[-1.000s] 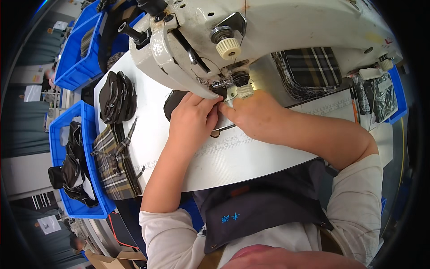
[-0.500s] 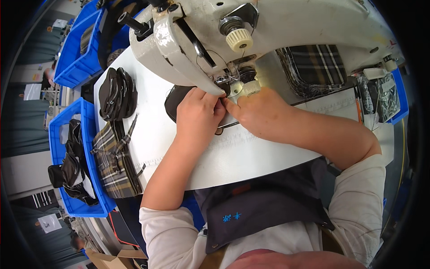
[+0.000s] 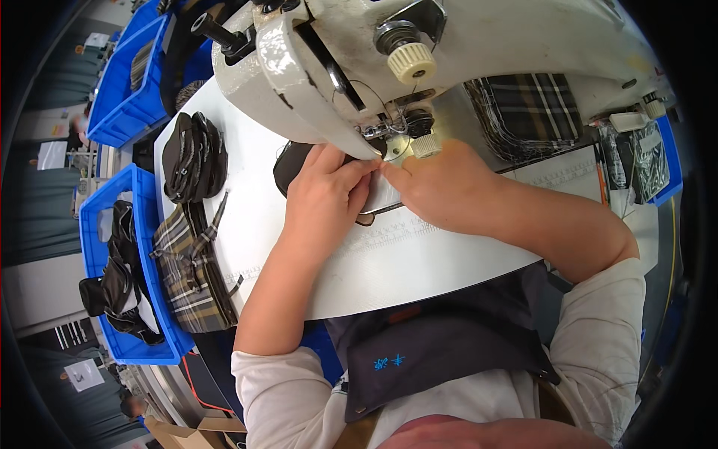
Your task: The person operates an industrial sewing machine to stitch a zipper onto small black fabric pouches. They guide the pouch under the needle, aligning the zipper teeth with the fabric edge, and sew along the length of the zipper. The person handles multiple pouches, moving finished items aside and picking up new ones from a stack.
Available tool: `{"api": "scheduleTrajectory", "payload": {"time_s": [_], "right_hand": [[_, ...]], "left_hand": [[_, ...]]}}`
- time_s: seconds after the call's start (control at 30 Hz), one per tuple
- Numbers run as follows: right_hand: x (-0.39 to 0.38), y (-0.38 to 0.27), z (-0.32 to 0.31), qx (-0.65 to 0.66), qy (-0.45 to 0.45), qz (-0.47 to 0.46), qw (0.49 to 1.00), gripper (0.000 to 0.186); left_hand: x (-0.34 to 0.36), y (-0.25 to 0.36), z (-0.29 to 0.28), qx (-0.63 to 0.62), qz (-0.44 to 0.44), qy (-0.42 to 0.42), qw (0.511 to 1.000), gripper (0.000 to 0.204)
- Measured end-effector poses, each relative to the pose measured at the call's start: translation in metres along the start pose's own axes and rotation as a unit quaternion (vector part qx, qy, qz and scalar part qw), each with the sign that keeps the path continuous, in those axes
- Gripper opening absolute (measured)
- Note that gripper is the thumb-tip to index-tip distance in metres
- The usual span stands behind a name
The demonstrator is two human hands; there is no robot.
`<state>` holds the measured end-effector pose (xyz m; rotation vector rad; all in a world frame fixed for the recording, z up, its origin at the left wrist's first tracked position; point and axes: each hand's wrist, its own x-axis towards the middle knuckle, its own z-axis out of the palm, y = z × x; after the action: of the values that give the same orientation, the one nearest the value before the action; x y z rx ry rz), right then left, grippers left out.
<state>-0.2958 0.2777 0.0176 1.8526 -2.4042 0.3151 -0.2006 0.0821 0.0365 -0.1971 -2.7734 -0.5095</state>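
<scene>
Dark-brown fabric is touched by the left hand, met at three o'clock by the right hand; grips cannot be told.

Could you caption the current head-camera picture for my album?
Left hand on dark fabric, right hand close by, at a pale sewing machine, plaid pieces stacked to the right.

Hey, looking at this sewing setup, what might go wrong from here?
The left hand and right hand are close to the stitching area of the sewing machine, so a finger might get caught.

The dark fabric piece is partly hidden by the left hand; a fold could go unnoticed.

The plaid fabric lies at the table edge and might slip.
</scene>
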Motion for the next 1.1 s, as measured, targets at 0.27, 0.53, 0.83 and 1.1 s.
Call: {"api": "scheduleTrajectory", "payload": {"time_s": [0.27, 0.53, 0.83, 1.1], "right_hand": [[0.004, 0.005, 0.001, -0.030, 0.084, -0.010, 0.996, 0.011], [0.003, 0.003, 0.004, -0.057, 0.081, -0.041, 0.994, 0.030], [0.004, 0.001, 0.001, 0.002, 0.074, -0.014, 0.997, 0.021], [0.004, 0.000, -0.001, 0.001, 0.077, -0.022, 0.997, 0.015]], "left_hand": [[-0.004, -0.004, -0.009, -0.014, 0.026, -0.033, 0.999, 0.027], [0.002, -0.018, 0.001, -0.055, -0.020, 0.025, 0.998, 0.020], [0.010, -0.012, 0.002, 0.022, 0.036, 0.028, 0.999, 0.019], [0.010, -0.009, 0.013, 0.034, -0.001, 0.056, 0.998, 0.015]]}}
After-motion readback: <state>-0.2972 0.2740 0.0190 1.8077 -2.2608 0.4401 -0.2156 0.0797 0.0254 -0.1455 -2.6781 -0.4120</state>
